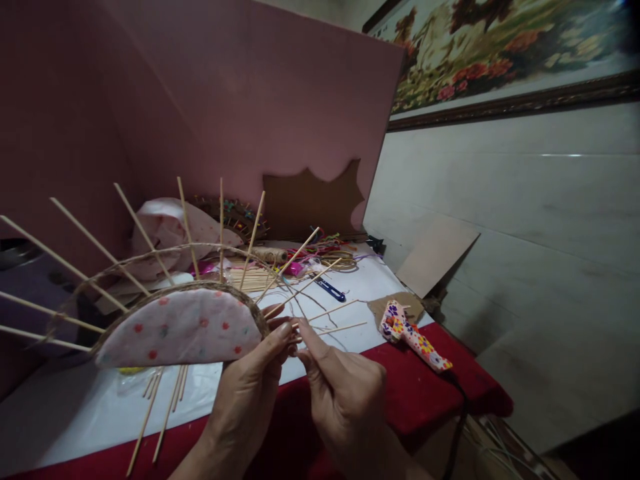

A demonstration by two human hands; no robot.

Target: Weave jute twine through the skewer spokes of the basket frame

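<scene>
A half-round panel (185,327) covered in pale pink dotted cloth stands tilted in front of me, with brown twine along its curved rim. Thin wooden sticks (186,227) fan out from that rim. A loose arc of twine (165,252) passes across the sticks farther out. My left hand (250,383) grips the panel's right end, its thumb and fingers closed by the lowest sticks. Close against it, my right hand (345,390) is closed in a pinch where the twine runs down to the fingertips. The exact hold is partly hidden by the fingers.
A flower-patterned glue gun (415,337) lies on cardboard at the right, its cord hanging over the red cloth (480,380). Behind are a blue cutter (329,288), a stick bundle (250,280), coloured cords and a cut cardboard sheet (310,203). Loose sticks (145,427) lie front left.
</scene>
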